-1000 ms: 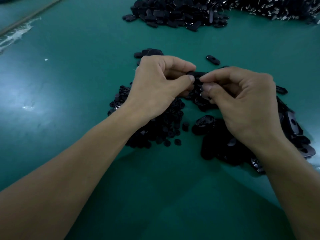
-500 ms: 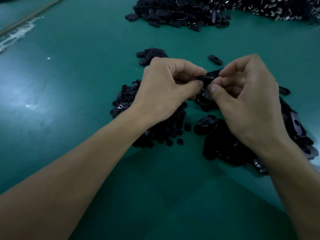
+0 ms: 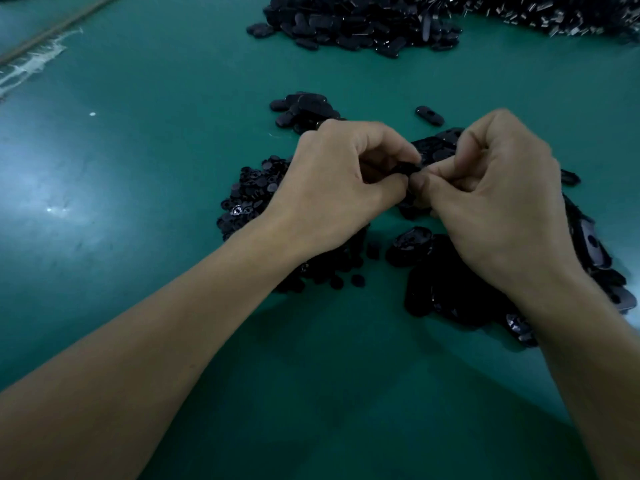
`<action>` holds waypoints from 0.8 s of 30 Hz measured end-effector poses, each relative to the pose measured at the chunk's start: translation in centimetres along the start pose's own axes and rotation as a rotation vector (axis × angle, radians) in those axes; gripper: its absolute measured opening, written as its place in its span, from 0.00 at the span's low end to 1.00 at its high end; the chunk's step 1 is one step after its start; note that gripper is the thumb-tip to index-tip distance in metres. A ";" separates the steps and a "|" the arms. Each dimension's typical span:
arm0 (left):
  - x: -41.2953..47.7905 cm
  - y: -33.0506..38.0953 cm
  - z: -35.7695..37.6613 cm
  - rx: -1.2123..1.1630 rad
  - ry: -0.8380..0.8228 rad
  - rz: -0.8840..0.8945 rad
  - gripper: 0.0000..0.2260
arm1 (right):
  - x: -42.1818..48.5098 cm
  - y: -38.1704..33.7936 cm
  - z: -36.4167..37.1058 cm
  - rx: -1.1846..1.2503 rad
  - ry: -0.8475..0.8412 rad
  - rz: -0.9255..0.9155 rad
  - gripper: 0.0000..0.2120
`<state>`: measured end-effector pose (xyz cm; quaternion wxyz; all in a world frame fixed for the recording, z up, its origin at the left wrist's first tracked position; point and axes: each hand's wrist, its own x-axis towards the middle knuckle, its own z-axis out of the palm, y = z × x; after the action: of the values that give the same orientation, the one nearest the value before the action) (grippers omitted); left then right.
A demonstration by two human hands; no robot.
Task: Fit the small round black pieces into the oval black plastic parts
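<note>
My left hand [image 3: 337, 178] and my right hand [image 3: 498, 199] meet above the green table, fingertips pinched together on one oval black part [image 3: 407, 168], mostly hidden between the fingers. Whether a small round piece is in it cannot be seen. Under my left hand lies a heap of small round black pieces [image 3: 252, 195]. Under my right hand and wrist spreads a heap of oval black parts [image 3: 446, 292].
A small group of oval parts [image 3: 304, 109] lies just beyond my hands, and a single oval part [image 3: 429, 116] beside it. A large pile of black parts [image 3: 360, 22] runs along the far edge. Green table surface [image 3: 138, 150] stretches to the left.
Both hands dropped slightly and drew closer together. The oval part, held up between the fingertips half a second ago, now sits lower and is more covered by the fingers.
</note>
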<state>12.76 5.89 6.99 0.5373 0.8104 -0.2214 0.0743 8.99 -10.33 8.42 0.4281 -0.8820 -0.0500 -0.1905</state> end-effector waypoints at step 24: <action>0.5 -0.1 -0.5 -0.215 -0.020 -0.104 0.07 | 0.9 1.3 0.2 0.134 -0.097 -0.055 0.09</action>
<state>13.36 6.26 7.32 0.6218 0.7594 -0.1912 0.0141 10.17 -11.07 7.71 0.4777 -0.8580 -0.1076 -0.1553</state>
